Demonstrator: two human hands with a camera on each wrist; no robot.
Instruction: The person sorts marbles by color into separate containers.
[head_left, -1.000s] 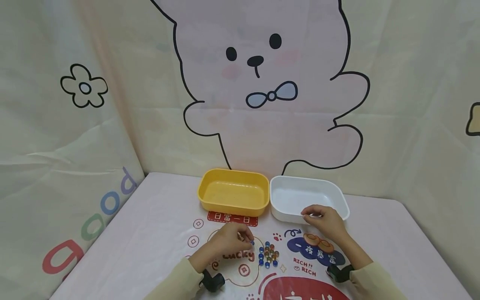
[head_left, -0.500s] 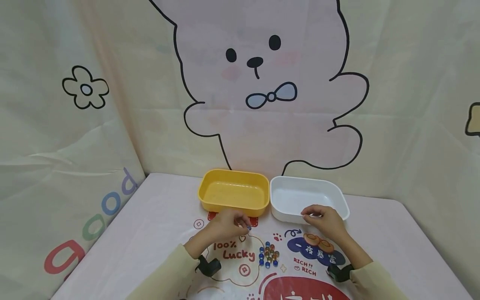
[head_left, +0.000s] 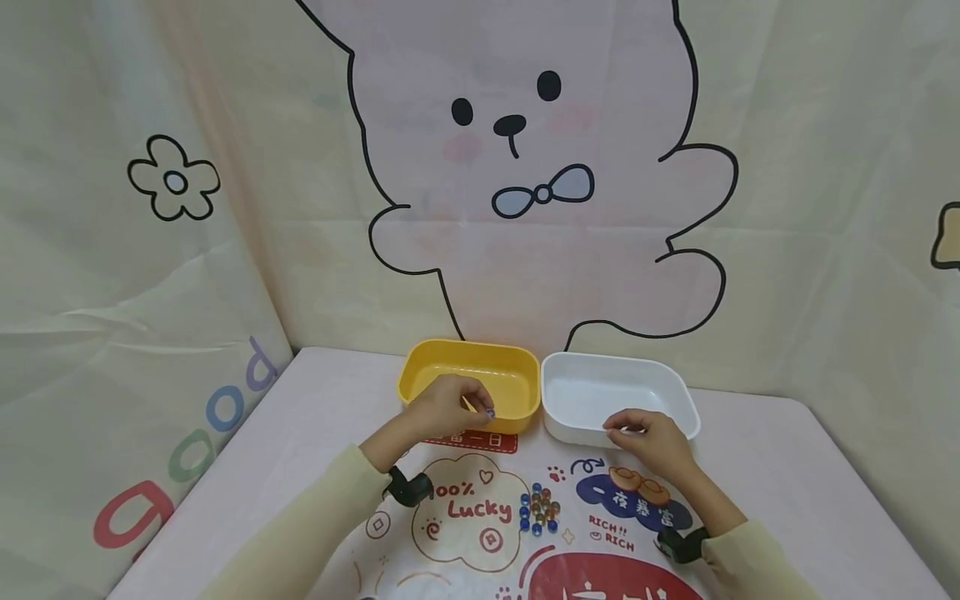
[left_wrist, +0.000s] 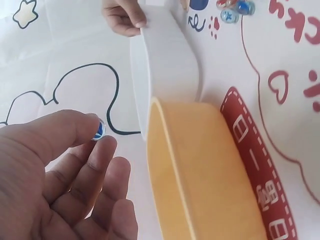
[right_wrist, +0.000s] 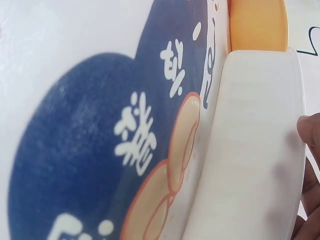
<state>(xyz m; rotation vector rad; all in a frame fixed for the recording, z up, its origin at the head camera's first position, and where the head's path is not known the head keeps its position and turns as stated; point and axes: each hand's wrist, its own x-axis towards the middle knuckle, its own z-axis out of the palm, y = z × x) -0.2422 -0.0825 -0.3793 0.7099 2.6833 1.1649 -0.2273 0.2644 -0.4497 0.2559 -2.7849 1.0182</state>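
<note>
My left hand (head_left: 444,405) pinches a clear marble with blue inside (left_wrist: 100,130) between thumb and fingertips. It hangs over the front part of the yellow plastic tub (head_left: 517,385), above its rim. With my right hand (head_left: 654,439) I hold the near rim of the white tub (head_left: 573,387). In the right wrist view the thumb (right_wrist: 309,129) lies at that rim, and finger shadows show through the wall. A cluster of blue and amber marbles (head_left: 539,509) sits on the table in front of the tubs.
Both tubs stand side by side at the table's back, close to a cloth backdrop (head_left: 525,275) with a bear drawing. The table cover (head_left: 322,392) is pale with printed words and pictures. Each wrist wears a dark strap with a camera (head_left: 408,487).
My left hand has lifted the marble away from beside the cluster, moving back and slightly left to the yellow tub. The right hand has stayed at the white tub.
</note>
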